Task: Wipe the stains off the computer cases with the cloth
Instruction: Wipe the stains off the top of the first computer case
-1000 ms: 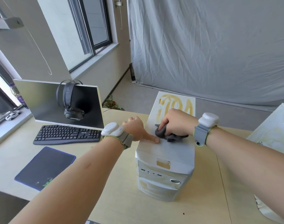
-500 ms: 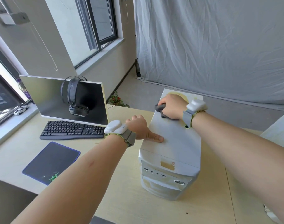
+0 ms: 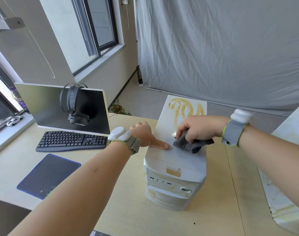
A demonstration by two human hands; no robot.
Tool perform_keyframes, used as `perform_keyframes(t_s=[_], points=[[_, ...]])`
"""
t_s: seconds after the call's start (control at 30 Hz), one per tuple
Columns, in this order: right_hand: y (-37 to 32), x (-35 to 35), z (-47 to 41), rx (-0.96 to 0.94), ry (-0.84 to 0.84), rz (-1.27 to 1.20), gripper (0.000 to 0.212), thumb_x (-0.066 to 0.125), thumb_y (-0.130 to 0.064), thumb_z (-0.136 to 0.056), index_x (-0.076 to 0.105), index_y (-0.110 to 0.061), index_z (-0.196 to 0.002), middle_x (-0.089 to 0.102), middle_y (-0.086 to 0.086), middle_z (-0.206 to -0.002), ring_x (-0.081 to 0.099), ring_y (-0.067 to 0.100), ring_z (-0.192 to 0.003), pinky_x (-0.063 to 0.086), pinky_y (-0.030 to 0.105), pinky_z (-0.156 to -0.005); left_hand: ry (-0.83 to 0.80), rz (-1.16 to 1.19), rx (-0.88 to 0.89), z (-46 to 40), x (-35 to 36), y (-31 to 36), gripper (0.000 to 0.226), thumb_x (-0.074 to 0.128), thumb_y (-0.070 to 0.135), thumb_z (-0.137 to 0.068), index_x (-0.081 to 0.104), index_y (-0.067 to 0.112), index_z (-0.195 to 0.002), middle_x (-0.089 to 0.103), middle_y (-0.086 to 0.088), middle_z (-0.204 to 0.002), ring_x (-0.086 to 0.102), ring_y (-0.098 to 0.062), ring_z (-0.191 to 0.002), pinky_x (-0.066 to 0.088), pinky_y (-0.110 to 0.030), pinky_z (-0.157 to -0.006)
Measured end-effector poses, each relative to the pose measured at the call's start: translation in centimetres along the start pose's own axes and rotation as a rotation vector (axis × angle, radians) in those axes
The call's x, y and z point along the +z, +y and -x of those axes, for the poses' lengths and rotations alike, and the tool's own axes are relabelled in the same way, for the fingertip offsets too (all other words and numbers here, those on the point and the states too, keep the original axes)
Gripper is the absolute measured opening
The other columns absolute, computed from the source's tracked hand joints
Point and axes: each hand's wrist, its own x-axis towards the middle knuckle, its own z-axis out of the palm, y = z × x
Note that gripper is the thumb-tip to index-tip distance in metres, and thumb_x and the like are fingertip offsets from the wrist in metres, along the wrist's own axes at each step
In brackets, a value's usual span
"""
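Cloth (image 3: 193, 145) is sitting bunched in right hand (image 3: 199, 129), fingers closed round it, on computer case (image 3: 176, 157) top w/ left hand (image 3: 145, 135) bracing (thumb flat). Next: scrubbing yellow stains (image 3: 186, 108) at back.

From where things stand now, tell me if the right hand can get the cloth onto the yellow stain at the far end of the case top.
Probably yes. The right hand holds the grey cloth on the computer case, just short of the yellow stain; nothing lies between.

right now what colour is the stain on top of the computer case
Yellowish-brown, swirled across the far end of the computer case top; the head view shows the stain.
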Motion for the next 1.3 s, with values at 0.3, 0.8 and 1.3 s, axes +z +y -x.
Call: perform_keyframes(t_s=[0.3,0.8,1.3], points=[[0.5,-1.0,-3.6,0.066,0.354,0.151,0.035,0.064,-0.056,-0.088,0.066,-0.03,-0.111,0.065,-0.007,-0.108,0.065,0.022,-0.096,0.053,0.031,-0.081,-0.021,-0.036,-0.011,0.2,0.1,-0.1,0.136,0.066,0.094,-0.049,0.032,0.006,-0.147,0.042,-0.012,-0.144,0.044,-0.034,-0.129,0.04,-0.044,-0.105],[1.1,4.6,-1.3,0.191,0.521,0.488,0.01,0.051,-0.015,-0.089,0.049,-0.012,-0.079,0.039,0.007,-0.1,0.05,0.035,-0.106,0.037,0.036,-0.077,-0.037,-0.06,0.024,0.1,-0.5,0.4,0.135,0.07,0.091,-0.048,0.032,0.007,-0.147,0.042,-0.01,-0.144,0.044,-0.034,-0.131,0.041,-0.046,-0.107],[2.9,6.0,2.4,0.152,0.546,0.257,0.005,0.058,-0.009,-0.078,0.061,-0.008,-0.075,0.051,0.005,-0.084,0.05,0.029,-0.074,0.029,0.03,-0.054,-0.006,0.019,0.193,0.0,-0.6,0.0,0.142,0.079,0.083,-0.046,0.016,0.014,-0.153,0.031,-0.007,-0.154,0.036,-0.034,-0.137,0.04,-0.052,-0.106]])
